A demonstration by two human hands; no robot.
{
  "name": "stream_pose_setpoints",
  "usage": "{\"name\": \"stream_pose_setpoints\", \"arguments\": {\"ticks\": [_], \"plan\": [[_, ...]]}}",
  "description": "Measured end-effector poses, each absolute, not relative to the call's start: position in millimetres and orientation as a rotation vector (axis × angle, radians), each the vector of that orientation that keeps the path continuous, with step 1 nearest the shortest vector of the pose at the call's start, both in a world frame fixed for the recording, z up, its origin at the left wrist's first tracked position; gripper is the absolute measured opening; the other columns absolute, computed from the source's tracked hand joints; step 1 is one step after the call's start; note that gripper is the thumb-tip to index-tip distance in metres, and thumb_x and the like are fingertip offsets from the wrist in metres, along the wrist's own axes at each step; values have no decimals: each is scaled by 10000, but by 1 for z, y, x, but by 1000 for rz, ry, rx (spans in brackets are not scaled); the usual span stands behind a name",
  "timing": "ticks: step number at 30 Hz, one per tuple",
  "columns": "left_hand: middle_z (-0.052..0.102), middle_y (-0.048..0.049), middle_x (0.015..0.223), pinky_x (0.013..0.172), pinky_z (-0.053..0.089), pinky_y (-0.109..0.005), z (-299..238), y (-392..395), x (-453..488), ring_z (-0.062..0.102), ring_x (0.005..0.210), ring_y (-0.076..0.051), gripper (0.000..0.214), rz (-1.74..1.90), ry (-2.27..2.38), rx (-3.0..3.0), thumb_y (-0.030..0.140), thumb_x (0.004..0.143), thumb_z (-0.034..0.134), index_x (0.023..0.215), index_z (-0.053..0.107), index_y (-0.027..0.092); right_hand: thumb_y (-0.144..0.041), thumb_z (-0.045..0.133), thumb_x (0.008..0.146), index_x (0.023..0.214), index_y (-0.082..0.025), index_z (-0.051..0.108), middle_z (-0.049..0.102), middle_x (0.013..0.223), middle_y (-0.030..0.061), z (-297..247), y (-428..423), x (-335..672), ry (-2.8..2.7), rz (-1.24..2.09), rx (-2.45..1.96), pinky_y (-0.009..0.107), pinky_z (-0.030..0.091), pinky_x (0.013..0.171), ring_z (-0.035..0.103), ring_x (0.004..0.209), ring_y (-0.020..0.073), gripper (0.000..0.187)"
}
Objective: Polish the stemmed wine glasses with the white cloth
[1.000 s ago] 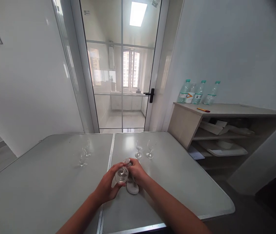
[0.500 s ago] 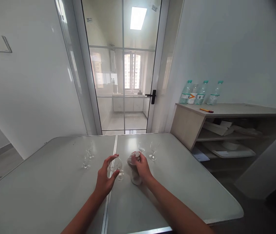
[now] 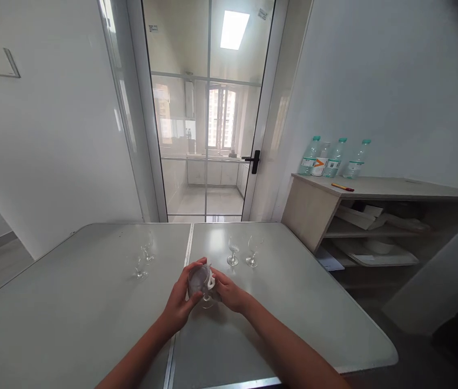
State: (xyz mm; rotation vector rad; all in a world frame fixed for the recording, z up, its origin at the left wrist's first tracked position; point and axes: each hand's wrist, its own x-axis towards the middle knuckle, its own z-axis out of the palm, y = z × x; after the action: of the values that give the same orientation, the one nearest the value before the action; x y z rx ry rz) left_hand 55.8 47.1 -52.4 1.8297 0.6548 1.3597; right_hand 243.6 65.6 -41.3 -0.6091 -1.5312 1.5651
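Observation:
My left hand (image 3: 181, 297) wraps around the bowl of a clear stemmed glass (image 3: 197, 280), which tilts with its mouth partly toward me. The foot of this glass shows below my fingers, close above the table. My right hand (image 3: 229, 290) pinches a whitish cloth (image 3: 211, 281) against the right side of the glass, and part of the cloth seems to lie inside or behind the bowl. Beyond my right hand stand two upright stemmed glasses, one nearer the middle (image 3: 233, 253) and one further right (image 3: 252, 253). Two more stand on the left, a rear one (image 3: 147, 249) and a front one (image 3: 140, 268).
The grey-green table (image 3: 91, 324) has a metal seam (image 3: 171, 351) down its middle. Right of it is a wooden shelf unit (image 3: 310, 208) with several plastic bottles (image 3: 334, 159) and a yellow-red pen-like item (image 3: 342, 187) on top. A glass door (image 3: 208, 129) with a black handle (image 3: 255, 161) stands behind.
My right hand has brought the cloth left to the glass, so both hands now meet there. The glass in my left hand has shifted slightly right and toward me. The view has moved a little.

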Motion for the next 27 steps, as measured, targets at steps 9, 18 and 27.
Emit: {"name": "stream_pose_setpoints", "arguments": {"ticks": [9,18,27], "plan": [[602,-158,1440,1121,419,-530,-53,51,52,564,1329,-346,499,1366,695,1636,487,953,607,1381,531,243,-465,687,869,957,-203,669,608,884,13,-30,69,256,-1898,1473,-635,284,413,769,499,810,175,277],[604,-156,1417,1074,461,-496,-53,53,59,577,1319,-322,466,1565,839,1555,477,957,617,1347,506,248,-152,667,707,582,-208,577,501,564,-30,-50,78,248,-1723,870,-1000,273,279,626,365,568,124,164],[566,-159,1442,1179,397,-544,-37,50,52,526,1384,-317,546,1761,655,1521,424,885,737,1342,493,251,-700,606,835,926,-209,690,680,791,47,-37,77,243,-970,1701,-734,310,431,690,593,756,222,506]]}}
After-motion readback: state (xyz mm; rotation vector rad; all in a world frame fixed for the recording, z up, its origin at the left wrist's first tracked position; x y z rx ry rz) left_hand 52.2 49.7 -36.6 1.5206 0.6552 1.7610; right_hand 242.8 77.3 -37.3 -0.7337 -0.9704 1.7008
